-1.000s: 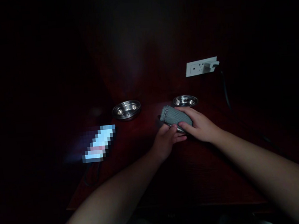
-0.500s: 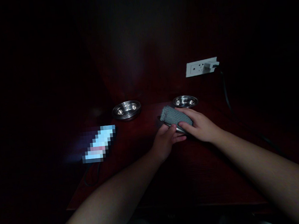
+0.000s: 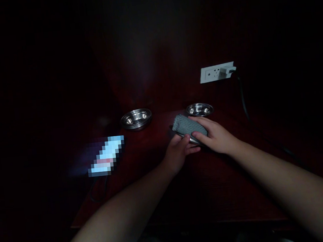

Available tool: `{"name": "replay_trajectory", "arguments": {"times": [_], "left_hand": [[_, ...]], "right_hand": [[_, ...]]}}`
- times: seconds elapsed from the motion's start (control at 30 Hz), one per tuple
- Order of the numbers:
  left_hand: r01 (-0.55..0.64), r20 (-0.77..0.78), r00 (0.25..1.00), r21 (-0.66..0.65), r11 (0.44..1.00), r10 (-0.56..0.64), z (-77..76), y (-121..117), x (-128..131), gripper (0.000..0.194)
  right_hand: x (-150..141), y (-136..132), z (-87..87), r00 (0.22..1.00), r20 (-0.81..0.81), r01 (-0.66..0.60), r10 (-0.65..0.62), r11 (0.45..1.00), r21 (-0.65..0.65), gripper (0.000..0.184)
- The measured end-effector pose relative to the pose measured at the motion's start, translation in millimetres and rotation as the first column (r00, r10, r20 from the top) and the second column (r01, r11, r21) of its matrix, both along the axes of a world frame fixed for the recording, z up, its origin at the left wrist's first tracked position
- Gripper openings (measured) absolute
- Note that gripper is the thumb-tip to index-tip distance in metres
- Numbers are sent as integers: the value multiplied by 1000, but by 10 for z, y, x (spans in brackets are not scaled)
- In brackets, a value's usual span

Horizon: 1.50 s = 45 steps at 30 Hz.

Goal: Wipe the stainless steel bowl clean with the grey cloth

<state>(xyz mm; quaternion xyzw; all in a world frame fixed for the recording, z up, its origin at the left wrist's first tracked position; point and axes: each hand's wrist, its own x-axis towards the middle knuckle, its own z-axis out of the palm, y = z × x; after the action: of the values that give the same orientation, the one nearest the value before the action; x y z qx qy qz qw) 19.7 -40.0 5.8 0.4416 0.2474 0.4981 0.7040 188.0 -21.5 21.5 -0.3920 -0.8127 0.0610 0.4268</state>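
My left hand (image 3: 178,151) grips a shiny metal dish (image 3: 193,139) from below, thumb on its rim and fingers underneath. Only a strip of the dish's edge shows; the remainder is covered. Lying over it is a folded grey cloth (image 3: 190,126) with a checked border, held in my right hand (image 3: 212,135). The right thumb presses on the near side of the cloth, while the other fingers curl over its far side. Both hands are close together above the table.
Behind the hands, a stack of steel bowls (image 3: 136,119) stands left and another steel bowl (image 3: 199,109) right. A lit, pixelated phone (image 3: 106,156) with a cable lies left on the dark red table (image 3: 215,203). A wall socket (image 3: 216,72) holds a plug whose cord hangs down.
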Motion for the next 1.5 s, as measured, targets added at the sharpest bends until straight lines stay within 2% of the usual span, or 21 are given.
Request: {"name": "replay_trajectory", "arguments": {"times": [0.4,0.73,1.5], "left_hand": [[30,-30,999,8,1000,-30,68,-45,-18,47],[48,-53,997,6,999,-47,67,-51,-15,37],[-41,-40,998,-49,998,39,93,-61,-10,34]], "right_hand": [[0,2,5,1000,13,-6,6,1000,8,52],[11,5,7,1000,11,-16,16,1000,-9,50],[22,14,-1,1000,18,-19,20,999,-26,50]]}}
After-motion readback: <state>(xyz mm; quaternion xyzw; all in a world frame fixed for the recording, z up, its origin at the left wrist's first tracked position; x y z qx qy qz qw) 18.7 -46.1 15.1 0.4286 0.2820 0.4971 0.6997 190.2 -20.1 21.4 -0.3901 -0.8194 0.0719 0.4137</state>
